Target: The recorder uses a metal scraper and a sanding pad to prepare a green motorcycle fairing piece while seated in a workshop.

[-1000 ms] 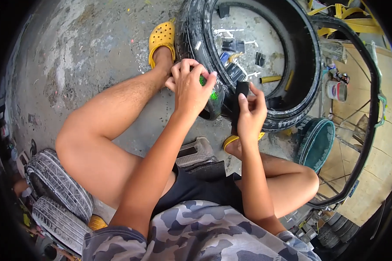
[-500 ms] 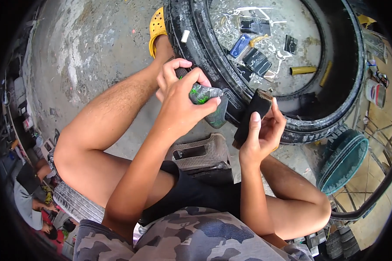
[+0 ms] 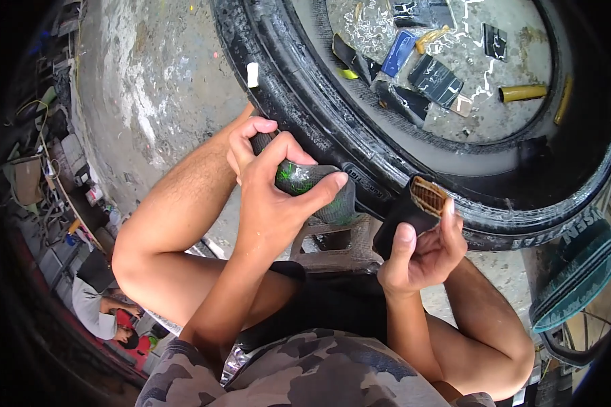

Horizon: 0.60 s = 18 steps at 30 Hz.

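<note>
My left hand (image 3: pixel 265 186) is closed around a rounded dark grey piece (image 3: pixel 322 193) with a mesh-like surface and green marks. Its far end pokes out past my fingers, close to the wall of a large black tyre (image 3: pixel 305 112). In my right hand (image 3: pixel 424 261), thumb and fingers grip a black rubber-like piece (image 3: pixel 404 220), held tilted. A brown ribbed face shows at its upper end, by my fingertips. Both held pieces are in front of the tyre's near side, apart from each other; whether either touches the tyre I cannot tell.
Inside the tyre's ring lie a blue piece (image 3: pixel 398 54), several black pieces and a yellow-brown tube (image 3: pixel 523 93). A greyish plastic stool (image 3: pixel 319 254) stands between my legs. At the right is a teal basin (image 3: pixel 574 281). Another person (image 3: pixel 98 308) is at the far left.
The view has shifted, so the tyre appears larger and lower. The black piece in my right hand has turned, bringing its brown ribbed face into sight. My left hand keeps its grip.
</note>
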Each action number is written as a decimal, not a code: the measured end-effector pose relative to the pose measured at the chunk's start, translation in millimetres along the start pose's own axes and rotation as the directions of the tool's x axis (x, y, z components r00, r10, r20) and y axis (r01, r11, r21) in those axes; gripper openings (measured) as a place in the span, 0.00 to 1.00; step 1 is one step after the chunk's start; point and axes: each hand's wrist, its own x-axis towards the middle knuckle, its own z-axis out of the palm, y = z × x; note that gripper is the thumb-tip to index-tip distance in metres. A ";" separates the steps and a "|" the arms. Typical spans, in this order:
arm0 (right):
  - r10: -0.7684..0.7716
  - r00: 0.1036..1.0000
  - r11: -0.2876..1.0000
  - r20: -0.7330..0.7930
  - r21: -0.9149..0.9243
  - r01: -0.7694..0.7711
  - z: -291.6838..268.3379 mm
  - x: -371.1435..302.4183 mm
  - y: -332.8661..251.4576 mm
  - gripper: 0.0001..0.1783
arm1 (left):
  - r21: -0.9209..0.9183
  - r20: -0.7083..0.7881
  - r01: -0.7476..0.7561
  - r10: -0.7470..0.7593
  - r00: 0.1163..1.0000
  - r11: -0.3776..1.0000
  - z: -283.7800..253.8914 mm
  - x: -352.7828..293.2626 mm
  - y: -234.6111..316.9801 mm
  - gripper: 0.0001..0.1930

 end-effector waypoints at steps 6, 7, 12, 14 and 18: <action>-0.051 0.998 0.998 0.043 -0.021 0.051 -6.7 3.1 0.5 0.30 | -0.004 0.111 0.019 -0.019 0.994 1.000 -3.6 2.4 1.0 0.17; -0.038 0.999 0.999 0.032 -0.018 0.039 -7.0 3.3 0.5 0.30 | 0.007 0.123 0.017 -0.018 0.992 1.000 -8.4 3.4 -0.9 0.17; -0.045 0.997 0.997 0.064 -0.053 0.048 -6.4 9.9 -1.6 0.29 | -0.061 0.307 0.093 -0.070 0.949 0.994 -22.2 6.2 -0.8 0.19; -0.073 0.996 0.996 0.050 -0.053 0.075 -5.0 12.5 0.2 0.29 | 0.002 0.281 0.049 -0.047 0.959 0.999 -19.1 8.7 6.0 0.21; -0.037 0.993 0.999 -0.113 0.027 0.040 4.8 9.7 2.1 0.31 | 0.063 0.028 0.003 -0.005 1.000 0.998 0.5 4.6 6.5 0.26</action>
